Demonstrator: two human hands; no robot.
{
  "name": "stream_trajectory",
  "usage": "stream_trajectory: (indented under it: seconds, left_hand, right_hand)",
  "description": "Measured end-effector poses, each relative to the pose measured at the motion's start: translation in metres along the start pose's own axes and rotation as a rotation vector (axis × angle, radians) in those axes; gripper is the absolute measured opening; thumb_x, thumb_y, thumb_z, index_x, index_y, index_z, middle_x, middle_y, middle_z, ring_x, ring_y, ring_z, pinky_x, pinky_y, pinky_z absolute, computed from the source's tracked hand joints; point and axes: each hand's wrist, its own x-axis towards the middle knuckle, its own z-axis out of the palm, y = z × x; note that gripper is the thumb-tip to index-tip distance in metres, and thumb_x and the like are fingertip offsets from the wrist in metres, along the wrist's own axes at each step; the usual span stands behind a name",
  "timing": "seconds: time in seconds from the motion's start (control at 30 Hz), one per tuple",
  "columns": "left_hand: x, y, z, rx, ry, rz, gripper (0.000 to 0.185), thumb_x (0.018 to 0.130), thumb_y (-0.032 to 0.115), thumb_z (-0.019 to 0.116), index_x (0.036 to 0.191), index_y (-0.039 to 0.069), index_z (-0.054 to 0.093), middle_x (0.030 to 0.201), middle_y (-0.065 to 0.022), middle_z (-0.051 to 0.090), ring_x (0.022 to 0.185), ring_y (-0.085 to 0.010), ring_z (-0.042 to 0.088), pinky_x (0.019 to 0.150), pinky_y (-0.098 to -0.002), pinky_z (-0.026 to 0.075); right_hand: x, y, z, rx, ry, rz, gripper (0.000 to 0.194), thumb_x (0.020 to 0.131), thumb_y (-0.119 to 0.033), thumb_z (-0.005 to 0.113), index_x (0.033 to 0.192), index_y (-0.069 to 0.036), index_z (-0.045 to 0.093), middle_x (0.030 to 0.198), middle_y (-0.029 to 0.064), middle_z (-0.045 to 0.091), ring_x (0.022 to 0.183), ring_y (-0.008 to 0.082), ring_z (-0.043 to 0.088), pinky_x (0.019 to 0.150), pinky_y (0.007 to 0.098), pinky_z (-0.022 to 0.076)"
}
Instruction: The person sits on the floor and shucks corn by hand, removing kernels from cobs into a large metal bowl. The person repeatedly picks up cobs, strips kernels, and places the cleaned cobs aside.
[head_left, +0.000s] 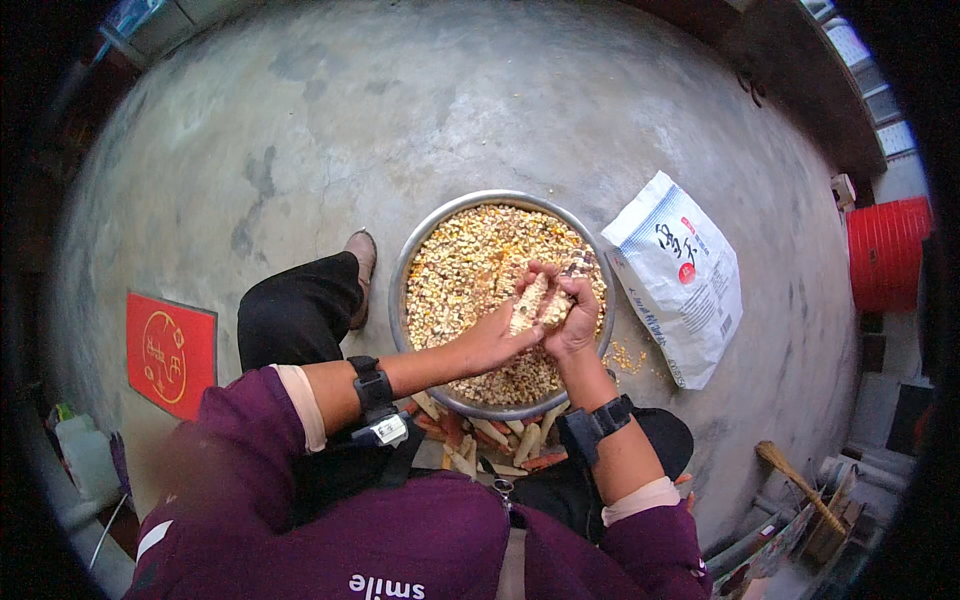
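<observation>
Over a round metal basin (398, 300) full of loose corn kernels (461, 277), my two hands meet. My left hand (501, 330) grips a pale corncob (529, 301) that looks mostly stripped, its thumb laid along the lower end. Close against it, my right hand (576, 319) has its fingers curled around an ear of corn (556, 310) that still bears kernels. Dark kernels show just above the right fingers; whether they belong to that ear I cannot tell. Both pieces press together or nearly so.
Bare corncobs (529, 442) lie on the floor between my legs and the basin. A white printed sack (697, 300) rests right of it, near spilled kernels (626, 358). Farther out are a red board (172, 352), red stacked buckets (889, 255) and a broom (802, 486).
</observation>
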Motion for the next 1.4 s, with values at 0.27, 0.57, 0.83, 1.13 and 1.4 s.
stream_trajectory:
  seconds: [0.27,0.57,0.83,1.13,1.4]
  left_hand:
    - [0.000,0.009,-0.005,-0.606,0.056,-0.433,0.034,0.095,0.042,0.030,0.100,0.013,0.046,0.073,-0.0024,0.050,0.046,-0.0078,0.040,0.038,-0.0188,0.027]
    - [0.001,0.001,-0.003,-0.498,0.005,-0.205,0.033,0.095,0.038,0.039,0.087,0.008,0.048,0.064,-0.0012,0.045,0.054,-0.0072,0.045,0.041,-0.0207,0.034]
    - [-0.003,0.002,-0.004,-0.490,0.044,-0.331,0.037,0.094,0.043,0.036,0.109,0.010,0.044,0.086,-0.0019,0.046,0.067,-0.0099,0.048,0.050,-0.0218,0.040]
    - [-0.003,-0.009,-0.001,0.087,0.069,0.075,0.033,0.097,0.036,0.035,0.091,0.006,0.047,0.076,-0.0028,0.046,0.062,-0.0100,0.045,0.053,-0.0250,0.039]
    - [0.002,-0.015,0.000,0.126,0.180,0.112,0.034,0.098,0.035,0.031,0.101,0.006,0.049,0.078,-0.0031,0.048,0.069,-0.0107,0.049,0.053,-0.0254,0.038]
  right_hand:
    - [-0.004,0.001,-0.001,-0.121,-0.098,0.027,0.042,0.071,-0.007,0.049,0.111,0.005,0.054,0.104,0.0141,0.059,0.096,0.0207,0.057,0.087,0.0344,0.0464]
    - [-0.006,0.006,0.007,-0.367,0.121,-0.088,0.027,0.073,0.004,0.052,0.100,-0.002,0.053,0.105,0.0166,0.060,0.088,0.0203,0.061,0.080,0.0348,0.0512]
    - [-0.011,0.011,0.013,-0.497,0.207,-0.206,0.020,0.076,0.002,0.056,0.095,0.001,0.058,0.094,0.0143,0.064,0.080,0.0188,0.062,0.071,0.0332,0.0520]
    - [-0.007,0.010,0.008,-0.482,0.309,-0.231,0.017,0.075,0.001,0.056,0.091,0.004,0.059,0.086,0.0129,0.064,0.073,0.0178,0.063,0.068,0.0298,0.0512]
    - [-0.004,0.011,0.008,-0.488,0.357,-0.174,0.017,0.074,0.002,0.058,0.090,0.001,0.053,0.086,0.0133,0.062,0.071,0.0197,0.062,0.066,0.0311,0.0511]
